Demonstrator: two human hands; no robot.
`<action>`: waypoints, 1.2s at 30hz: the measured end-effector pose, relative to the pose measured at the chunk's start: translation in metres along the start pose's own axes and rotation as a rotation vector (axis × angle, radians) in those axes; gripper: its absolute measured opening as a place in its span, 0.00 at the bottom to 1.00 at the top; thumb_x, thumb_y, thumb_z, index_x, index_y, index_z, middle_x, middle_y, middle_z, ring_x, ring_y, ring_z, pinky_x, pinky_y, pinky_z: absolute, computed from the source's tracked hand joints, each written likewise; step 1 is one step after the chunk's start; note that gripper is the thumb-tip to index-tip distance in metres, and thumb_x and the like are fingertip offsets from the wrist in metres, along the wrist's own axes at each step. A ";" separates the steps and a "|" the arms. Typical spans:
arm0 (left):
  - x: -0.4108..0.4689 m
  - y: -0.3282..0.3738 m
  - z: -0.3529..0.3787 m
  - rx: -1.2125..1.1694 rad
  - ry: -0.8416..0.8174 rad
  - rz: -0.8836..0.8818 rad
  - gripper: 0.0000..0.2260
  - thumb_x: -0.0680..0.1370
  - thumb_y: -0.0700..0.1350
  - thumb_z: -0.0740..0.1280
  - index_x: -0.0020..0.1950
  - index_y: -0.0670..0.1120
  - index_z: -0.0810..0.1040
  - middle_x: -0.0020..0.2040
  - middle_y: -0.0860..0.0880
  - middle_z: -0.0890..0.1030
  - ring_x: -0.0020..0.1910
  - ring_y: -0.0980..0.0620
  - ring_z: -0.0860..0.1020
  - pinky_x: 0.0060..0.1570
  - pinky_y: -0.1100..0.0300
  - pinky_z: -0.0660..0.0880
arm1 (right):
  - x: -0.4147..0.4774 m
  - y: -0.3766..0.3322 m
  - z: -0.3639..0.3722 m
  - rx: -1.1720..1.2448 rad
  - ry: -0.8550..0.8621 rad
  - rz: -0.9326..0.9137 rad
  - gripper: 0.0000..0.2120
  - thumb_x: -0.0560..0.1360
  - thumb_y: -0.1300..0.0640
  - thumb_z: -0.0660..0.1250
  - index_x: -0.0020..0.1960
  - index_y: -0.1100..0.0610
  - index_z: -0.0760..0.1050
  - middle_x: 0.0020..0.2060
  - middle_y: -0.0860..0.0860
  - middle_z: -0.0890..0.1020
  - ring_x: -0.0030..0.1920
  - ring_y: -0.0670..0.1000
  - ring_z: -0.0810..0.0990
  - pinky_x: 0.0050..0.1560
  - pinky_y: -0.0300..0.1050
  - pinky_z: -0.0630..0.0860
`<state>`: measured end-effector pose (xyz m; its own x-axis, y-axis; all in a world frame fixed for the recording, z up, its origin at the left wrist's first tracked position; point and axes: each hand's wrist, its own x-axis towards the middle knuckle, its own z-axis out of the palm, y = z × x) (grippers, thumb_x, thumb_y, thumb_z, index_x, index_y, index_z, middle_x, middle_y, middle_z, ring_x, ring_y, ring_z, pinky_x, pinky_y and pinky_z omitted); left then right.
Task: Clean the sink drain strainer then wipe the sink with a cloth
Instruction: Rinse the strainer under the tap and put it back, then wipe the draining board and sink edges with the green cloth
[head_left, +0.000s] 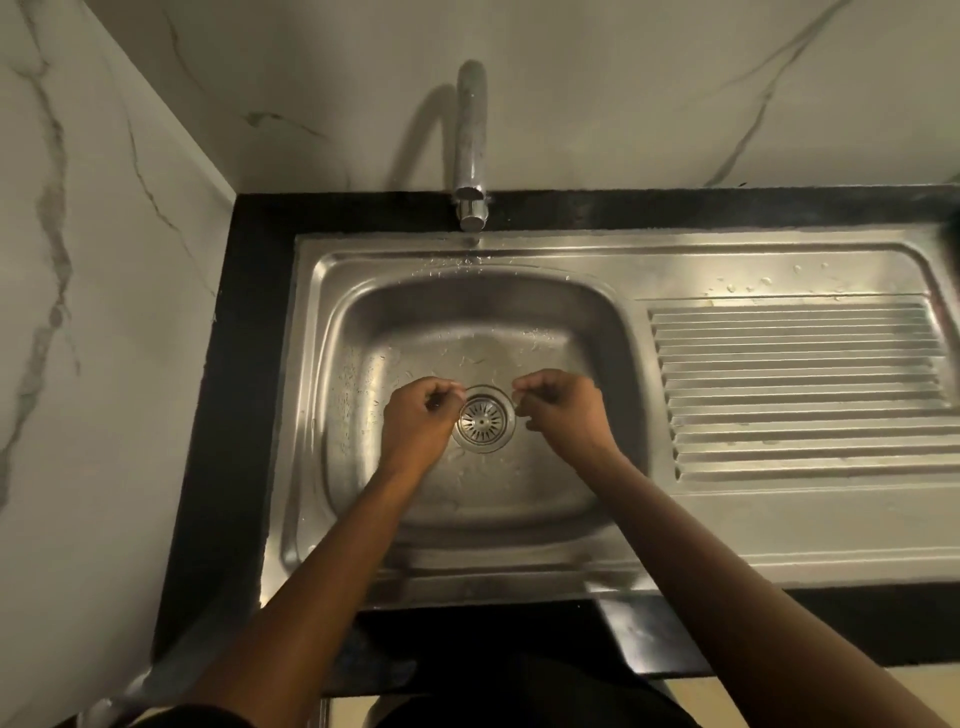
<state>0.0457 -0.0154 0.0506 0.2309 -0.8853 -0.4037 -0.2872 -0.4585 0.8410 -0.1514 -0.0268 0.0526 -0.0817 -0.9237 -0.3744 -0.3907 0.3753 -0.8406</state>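
Both sets of fingers (441, 397) curl in loosely; whether they grip anything I cannot tell. The left hand (418, 418) sits at 9 o'clock of the strainer (483, 420), the right hand (563, 410) at 3 o'clock, each at its rim. One round steel strainer, slotted like spokes, sits mid-bowl in one wet sink (363, 312), under one tap (470, 145), in a black counter (249, 322).

No legible text, label, brand mark, number or sign is found on any surface in view. The steel sink (311, 364), its drain strainer (483, 419), the faucet (471, 140), the dark countertop (249, 291) and the marble-patterned wall (623, 78) all carry no readable marking.
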 end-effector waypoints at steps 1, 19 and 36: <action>-0.007 0.008 -0.001 -0.015 -0.007 0.017 0.05 0.79 0.44 0.73 0.52 0.47 0.88 0.47 0.50 0.89 0.47 0.49 0.87 0.55 0.42 0.85 | -0.008 -0.004 -0.006 0.041 0.014 -0.007 0.06 0.74 0.60 0.73 0.47 0.51 0.86 0.39 0.49 0.89 0.41 0.51 0.88 0.47 0.55 0.87; -0.123 0.125 0.096 -0.008 -0.255 0.282 0.07 0.81 0.42 0.72 0.57 0.45 0.87 0.52 0.50 0.89 0.52 0.54 0.86 0.59 0.45 0.83 | -0.107 -0.005 -0.155 0.401 0.102 -0.111 0.05 0.78 0.64 0.72 0.50 0.57 0.86 0.45 0.60 0.87 0.46 0.53 0.88 0.47 0.48 0.85; -0.234 0.177 0.286 -0.018 -0.366 0.320 0.10 0.74 0.58 0.72 0.54 0.61 0.86 0.53 0.59 0.88 0.56 0.57 0.85 0.60 0.43 0.83 | -0.172 0.094 -0.379 0.320 0.268 -0.123 0.08 0.78 0.63 0.72 0.51 0.52 0.86 0.45 0.51 0.88 0.47 0.53 0.87 0.52 0.51 0.86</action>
<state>-0.3247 0.0885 0.1910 -0.2094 -0.9524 -0.2217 -0.2733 -0.1607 0.9484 -0.5212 0.1382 0.1863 -0.3042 -0.9345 -0.1847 -0.1116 0.2275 -0.9674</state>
